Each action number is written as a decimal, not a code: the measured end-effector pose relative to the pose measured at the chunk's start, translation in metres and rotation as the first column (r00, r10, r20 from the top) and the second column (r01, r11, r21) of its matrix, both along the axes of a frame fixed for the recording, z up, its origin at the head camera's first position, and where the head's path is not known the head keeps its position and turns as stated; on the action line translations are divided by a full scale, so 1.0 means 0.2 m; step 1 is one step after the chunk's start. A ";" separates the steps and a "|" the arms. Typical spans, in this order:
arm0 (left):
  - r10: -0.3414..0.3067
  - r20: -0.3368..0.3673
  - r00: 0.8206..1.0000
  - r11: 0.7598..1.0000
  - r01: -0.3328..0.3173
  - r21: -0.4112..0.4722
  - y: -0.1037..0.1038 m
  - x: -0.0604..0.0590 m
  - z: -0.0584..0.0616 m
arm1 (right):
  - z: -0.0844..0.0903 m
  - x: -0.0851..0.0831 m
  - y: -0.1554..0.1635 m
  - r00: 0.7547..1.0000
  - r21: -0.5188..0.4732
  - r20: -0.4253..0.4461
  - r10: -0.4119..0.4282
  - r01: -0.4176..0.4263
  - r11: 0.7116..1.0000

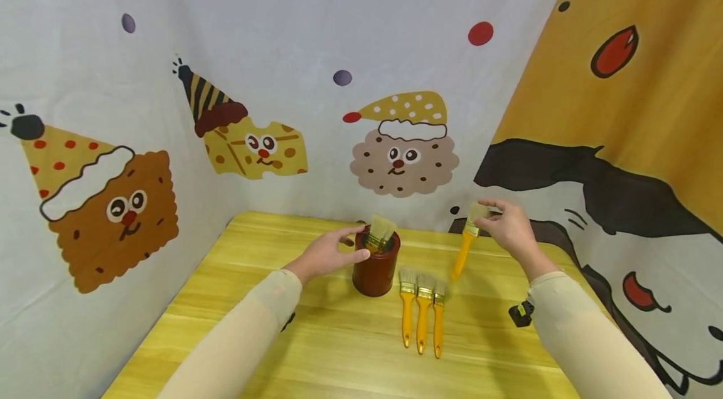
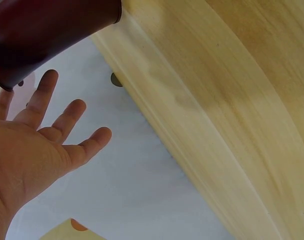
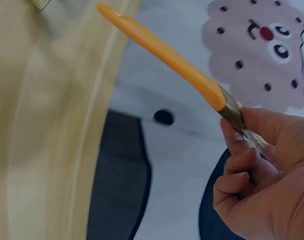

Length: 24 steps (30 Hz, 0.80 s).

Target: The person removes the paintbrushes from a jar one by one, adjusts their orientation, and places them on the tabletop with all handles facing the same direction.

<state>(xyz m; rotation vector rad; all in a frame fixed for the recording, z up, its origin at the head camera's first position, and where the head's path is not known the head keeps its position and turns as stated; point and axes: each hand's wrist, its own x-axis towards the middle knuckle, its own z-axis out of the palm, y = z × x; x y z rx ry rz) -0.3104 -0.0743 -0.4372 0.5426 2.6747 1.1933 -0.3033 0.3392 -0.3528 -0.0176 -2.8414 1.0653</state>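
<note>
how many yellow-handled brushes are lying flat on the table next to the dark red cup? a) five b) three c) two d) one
b, since three brushes lie side by side on the table just right of the cup, while a fourth brush is held up by the right hand and the left hand is by the cup.

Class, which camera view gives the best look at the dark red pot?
The head view: the whole dark red pot stands upright on the yellow table, brushes poking out, the left hand at its rim. The left wrist view shows only part of its side. The right wrist view shows none of it.
</note>
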 end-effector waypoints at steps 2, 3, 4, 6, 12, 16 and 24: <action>-0.002 0.008 1.000 1.000 0.002 0.003 0.00 0.00 0.00 | -0.02 0.00 0.04 0.999 0.026 0.040 0.008 -0.009 1.000; -0.001 0.010 1.000 1.000 0.001 0.001 0.00 0.00 0.00 | -0.03 0.00 0.06 0.998 0.037 0.061 0.013 -0.015 0.999; 0.000 0.011 1.000 1.000 0.000 -0.001 0.00 0.00 0.00 | -0.05 0.00 0.07 0.996 0.046 0.084 0.016 -0.020 0.999; 0.001 0.010 1.000 1.000 -0.001 -0.003 0.00 0.00 0.00 | -0.07 0.00 0.09 0.990 0.047 0.136 0.028 -0.034 0.998; 0.005 -0.005 1.000 1.000 -0.006 -0.009 0.00 -0.01 0.00 | -0.14 0.01 0.11 0.961 0.020 0.263 0.081 -0.089 0.996; 0.011 -0.012 1.000 1.000 -0.011 -0.016 0.00 -0.01 0.01 | -0.19 0.01 0.09 0.941 0.013 0.316 0.123 -0.134 0.991; -0.001 -0.010 1.000 1.000 0.001 0.000 0.00 0.00 0.01 | -0.34 0.02 0.08 0.897 -0.075 0.416 0.151 -0.131 0.989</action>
